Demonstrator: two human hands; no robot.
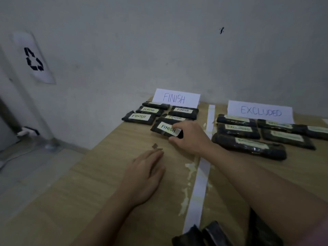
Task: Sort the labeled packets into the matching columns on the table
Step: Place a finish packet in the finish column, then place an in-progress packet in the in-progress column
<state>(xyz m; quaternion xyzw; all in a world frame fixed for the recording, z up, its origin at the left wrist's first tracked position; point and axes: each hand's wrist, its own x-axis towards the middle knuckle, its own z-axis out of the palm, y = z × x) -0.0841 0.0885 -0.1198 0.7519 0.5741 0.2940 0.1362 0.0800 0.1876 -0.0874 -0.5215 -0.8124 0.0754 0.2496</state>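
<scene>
1. R hand (190, 137), frame centre: grip pinches the right end of a FINISH packet (164, 129), thumb on the near edge, fingers on top.
2. Packet lies flat on the tabletop (85, 183), nearest in the FINISH column; long axis runs left-right, right end tipped a bit toward the camera.
3. L hand (145, 176), lower centre: flat on the tabletop, fingers straight and together, holding nothing.
4. White strip (199, 185) splits the cols; EXCLUDED packets (248, 146) on the right, long axes approx left-right.
5. FINISH sign (177, 98) and EXCLUDED sign (260, 111) stand at the wall.
</scene>
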